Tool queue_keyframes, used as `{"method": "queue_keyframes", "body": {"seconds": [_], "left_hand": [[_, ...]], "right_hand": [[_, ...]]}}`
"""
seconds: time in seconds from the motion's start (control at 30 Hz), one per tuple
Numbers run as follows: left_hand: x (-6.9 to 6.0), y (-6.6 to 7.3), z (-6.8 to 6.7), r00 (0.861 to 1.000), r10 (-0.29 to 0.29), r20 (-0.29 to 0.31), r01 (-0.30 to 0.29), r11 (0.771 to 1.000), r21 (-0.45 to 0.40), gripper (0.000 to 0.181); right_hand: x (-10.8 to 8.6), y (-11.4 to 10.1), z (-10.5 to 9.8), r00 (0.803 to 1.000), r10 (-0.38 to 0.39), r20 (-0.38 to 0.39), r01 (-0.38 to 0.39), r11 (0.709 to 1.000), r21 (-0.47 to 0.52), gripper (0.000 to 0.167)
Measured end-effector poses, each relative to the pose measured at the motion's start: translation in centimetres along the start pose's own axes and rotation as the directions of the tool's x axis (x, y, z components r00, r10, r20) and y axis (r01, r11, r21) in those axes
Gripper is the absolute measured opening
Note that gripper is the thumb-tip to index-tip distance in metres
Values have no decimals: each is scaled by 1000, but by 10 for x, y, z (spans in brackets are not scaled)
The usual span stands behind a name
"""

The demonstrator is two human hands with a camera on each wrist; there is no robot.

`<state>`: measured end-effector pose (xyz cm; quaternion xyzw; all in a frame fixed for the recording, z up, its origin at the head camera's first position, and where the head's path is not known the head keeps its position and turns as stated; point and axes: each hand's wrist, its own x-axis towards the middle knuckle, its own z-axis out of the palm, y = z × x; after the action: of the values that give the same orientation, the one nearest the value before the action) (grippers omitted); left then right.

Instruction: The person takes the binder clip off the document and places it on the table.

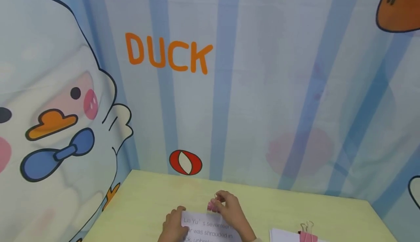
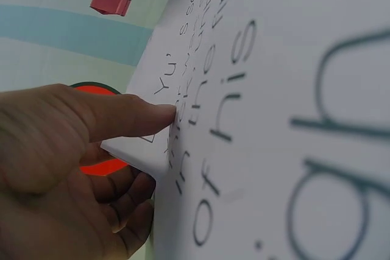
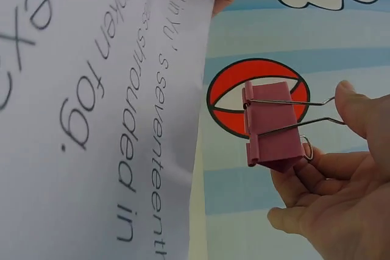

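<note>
A stack of printed paper (image 1: 206,227) is held up at the table's near side, its large black lettering facing me. My left hand (image 1: 174,224) grips the stack's left edge, the thumb (image 2: 134,114) on the printed face and the fingers behind. Just beyond the top edge, my right hand (image 1: 231,211) holds a pink binder clip (image 3: 274,123) by its wire handles, with the thumb on one handle and fingers under the other side. In the right wrist view the clip is apart from the paper (image 3: 170,120).
Another paper stack (image 1: 283,235) lies at the right, with a pink binder clip (image 1: 308,237) on its top edge, wire handles upright. The pale yellow table (image 1: 147,191) ends at a striped curtain (image 1: 249,88) printed with cartoon ducks.
</note>
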<state>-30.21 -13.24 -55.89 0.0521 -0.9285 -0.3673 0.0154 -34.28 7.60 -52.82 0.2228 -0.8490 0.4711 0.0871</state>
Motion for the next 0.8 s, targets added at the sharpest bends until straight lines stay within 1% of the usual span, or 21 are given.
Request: {"method": "queue_keyframes", "body": {"seconds": [0.1,0.23,0.3,0.43,0.5,0.63,0.8], "left_hand": [[2,-1,-2,1000,0,1,0,1000,-1,58],[3,-3,-2,1000,3,7,-3,1000,-15,61],[4,-3,-1,1000,16,3,-16,1000,-16,62],[1,-1,5,999,39,-8,-39,999,-1,61],[0,0,7,999,29,-14,-29,1000,5,60],[-1,1,6,1000,8,-21,-7,1000,19,59],[-1,-2,5,1000,-3,-19,3,999,39,62]], "right_hand": [[3,0,-3,1000,-8,24,7,1000,2,34],[3,2,-6,998,24,54,-22,999,-24,34],[3,2,-8,997,27,67,-26,999,-28,35],[-2,2,-18,994,17,105,-15,1000,-22,39],[-3,1,-23,993,25,113,-25,1000,-3,42],[0,0,-32,994,50,97,-52,998,28,47],[3,-2,-46,991,82,109,-86,996,33,45]]}}
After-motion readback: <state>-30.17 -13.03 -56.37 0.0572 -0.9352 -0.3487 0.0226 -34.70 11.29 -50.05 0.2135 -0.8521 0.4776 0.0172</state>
